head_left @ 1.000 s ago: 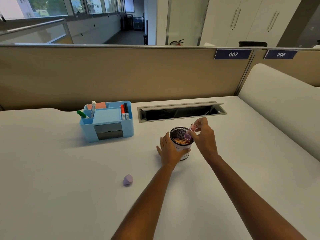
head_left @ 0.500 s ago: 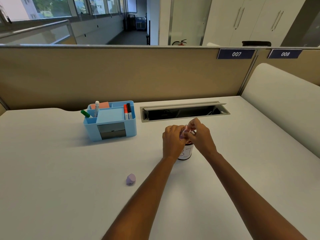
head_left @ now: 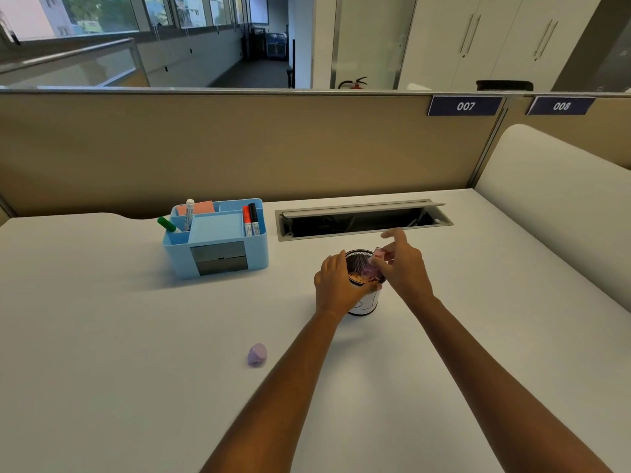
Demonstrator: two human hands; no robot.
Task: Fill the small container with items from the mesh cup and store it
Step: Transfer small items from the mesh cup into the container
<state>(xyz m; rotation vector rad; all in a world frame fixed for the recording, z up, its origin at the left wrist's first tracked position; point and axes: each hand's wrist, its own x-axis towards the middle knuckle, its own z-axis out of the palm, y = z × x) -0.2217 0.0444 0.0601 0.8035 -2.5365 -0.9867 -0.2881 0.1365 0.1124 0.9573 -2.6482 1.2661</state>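
Observation:
The black mesh cup (head_left: 355, 259) stands upright on the white desk, with small brownish items inside. My left hand (head_left: 336, 285) wraps around its left side, thumb across the front. My right hand (head_left: 406, 268) is at the cup's right rim and pinches the small translucent purple container (head_left: 370, 269), held tilted over the cup's mouth. A pink piece (head_left: 379, 252) shows at my fingertips; I cannot tell what it is. A purple lid (head_left: 257, 355) lies alone on the desk, nearer to me and to the left.
A blue desk organizer (head_left: 218, 249) with markers, sticky notes and a grey drawer stands to the back left. An open cable slot (head_left: 362, 220) runs behind the cup. A tan partition (head_left: 239, 148) walls the desk's far edge.
Half a second ago both hands met above the cup. My left hand has dropped to grip the cup's side, and my right hand has shifted to the right rim with the container.

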